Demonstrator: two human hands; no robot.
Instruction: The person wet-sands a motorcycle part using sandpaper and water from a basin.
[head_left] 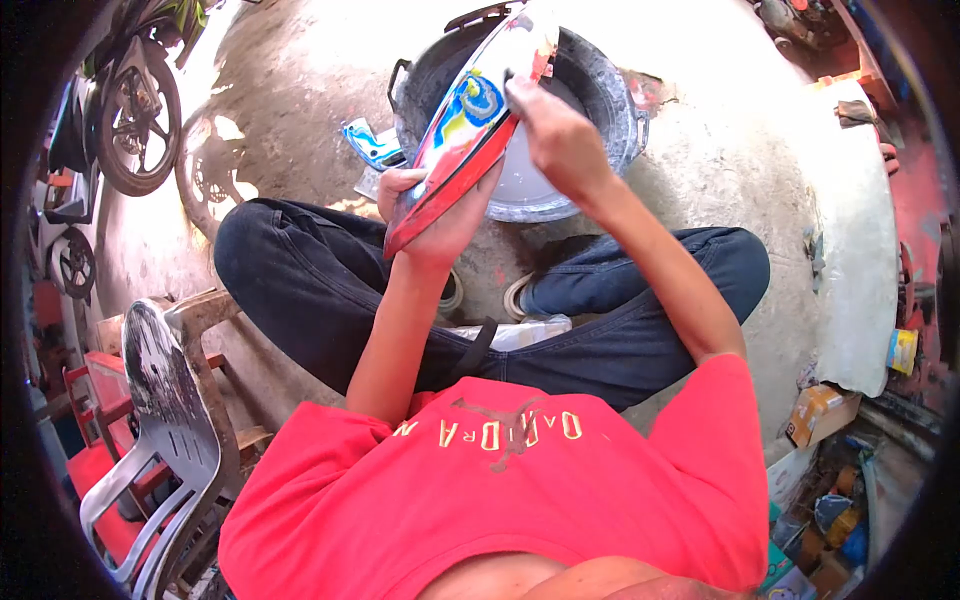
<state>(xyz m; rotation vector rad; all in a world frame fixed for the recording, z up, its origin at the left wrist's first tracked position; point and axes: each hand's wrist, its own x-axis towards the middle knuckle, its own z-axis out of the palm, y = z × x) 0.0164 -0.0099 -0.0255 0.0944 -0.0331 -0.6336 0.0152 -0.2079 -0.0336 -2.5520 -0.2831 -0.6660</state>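
A long motorcycle body panel [455,140], red along one edge with white, blue and yellow graphics, is tilted above a large dark basin [622,110]. My left hand [455,225] supports its lower end from beneath, with the thumb over the near edge. My right hand [562,140] is closed against the panel's upper right side. A small dark bit shows at its fingertips, too small to name. Pale, cloudy liquid [530,178] lies in the basin. On the floor left of the basin rests a smaller blue-and-white panel piece [372,145].
A grey plastic chair [180,420] stands at my left, and a motorcycle wheel [138,120] is at the upper left. To the right are a long pale slab [850,240], a cardboard box [822,415] and a bin of assorted containers [835,520]. My bent knees flank the basin's near side.
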